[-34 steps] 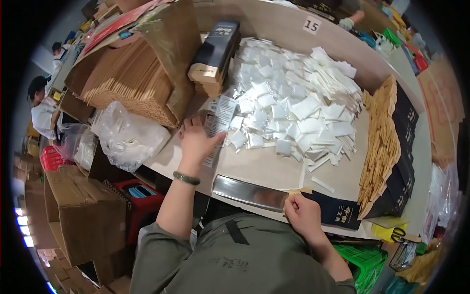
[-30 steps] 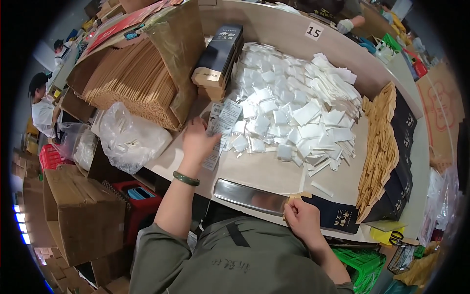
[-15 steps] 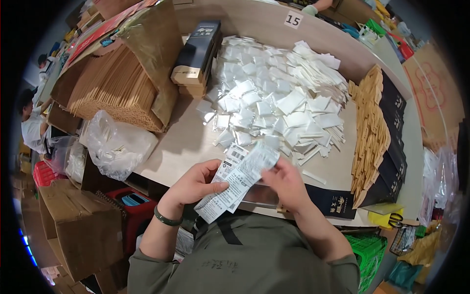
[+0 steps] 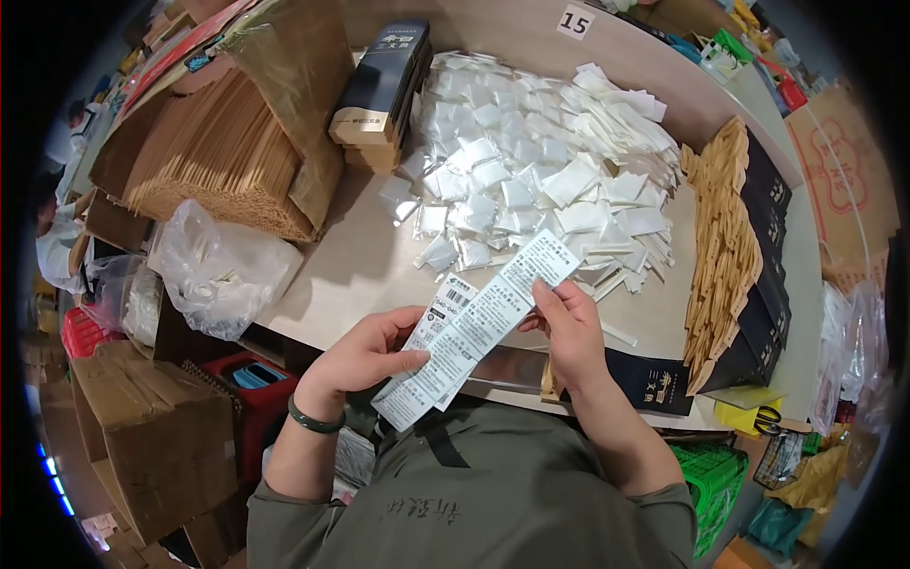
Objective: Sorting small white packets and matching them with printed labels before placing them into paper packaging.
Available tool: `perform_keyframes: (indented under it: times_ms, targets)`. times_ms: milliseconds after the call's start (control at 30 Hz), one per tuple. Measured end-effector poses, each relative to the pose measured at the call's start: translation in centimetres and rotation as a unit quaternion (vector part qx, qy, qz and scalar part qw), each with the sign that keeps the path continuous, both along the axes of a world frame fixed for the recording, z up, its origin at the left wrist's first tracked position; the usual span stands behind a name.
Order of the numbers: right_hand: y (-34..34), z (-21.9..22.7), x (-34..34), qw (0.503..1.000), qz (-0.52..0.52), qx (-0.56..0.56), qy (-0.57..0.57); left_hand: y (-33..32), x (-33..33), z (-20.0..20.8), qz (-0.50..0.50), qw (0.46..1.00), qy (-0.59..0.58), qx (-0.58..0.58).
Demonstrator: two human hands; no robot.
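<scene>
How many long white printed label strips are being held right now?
2: overlapping long white printed label strips, side by side, left hand pinching the lower ends, right hand the upper ends. More could be hidden beneath them.

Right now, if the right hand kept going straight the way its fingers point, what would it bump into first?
Probably the heap of small white sachets on the tan table. The right hand points up and away over the white printed label strip it holds; depth is unclear.

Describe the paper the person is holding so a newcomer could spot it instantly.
At the near edge of the curved beige table, both hands hold a long white printed label strip. Unlike the small white sachets heaped behind it, it is long, narrow and barcoded.
</scene>
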State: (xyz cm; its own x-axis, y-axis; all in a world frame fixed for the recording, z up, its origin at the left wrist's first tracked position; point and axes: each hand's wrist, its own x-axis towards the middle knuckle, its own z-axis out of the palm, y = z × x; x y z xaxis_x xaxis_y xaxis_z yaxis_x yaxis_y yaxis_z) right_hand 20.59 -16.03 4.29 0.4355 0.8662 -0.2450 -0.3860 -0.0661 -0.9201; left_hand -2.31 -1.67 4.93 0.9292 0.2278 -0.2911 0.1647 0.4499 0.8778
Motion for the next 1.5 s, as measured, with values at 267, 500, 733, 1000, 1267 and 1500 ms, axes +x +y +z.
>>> perform_keyframes:
  times_ms: [267,500,733,1000,1267,1500]
  targets:
    - [0.3,-0.1,-0.2,0.999,0.023,0.022,0.008,0.2,0.0,0.5,-0.027,0.999,0.011,0.033]
    - [0.6,1.5,1.9,0.995,0.035,0.014,-0.088,4.1,-1.4,-0.5,0.085,0.99,0.007,0.111]
    - [-7.3,0.3,10.0,0.734,0.119,-0.296,-0.6,7.2,-1.1,-0.5,0.098,0.782,0.365,0.496]
    - [-7.9,0.1,13.1,0.768,0.144,-0.281,-0.557,1.4,7.2,-1.0,0.124,0.73,0.07,0.668]
    - [-4.0,-2.7,15.7,0.737,-0.043,-0.149,-0.658,-0.7,17.3,-2.5,0.024,0.726,0.064,0.685]
    - [-8.6,-1.9,15.4,0.814,-0.06,-0.189,-0.546,-1.7,10.1,-1.1,0.122,0.864,0.057,0.485]
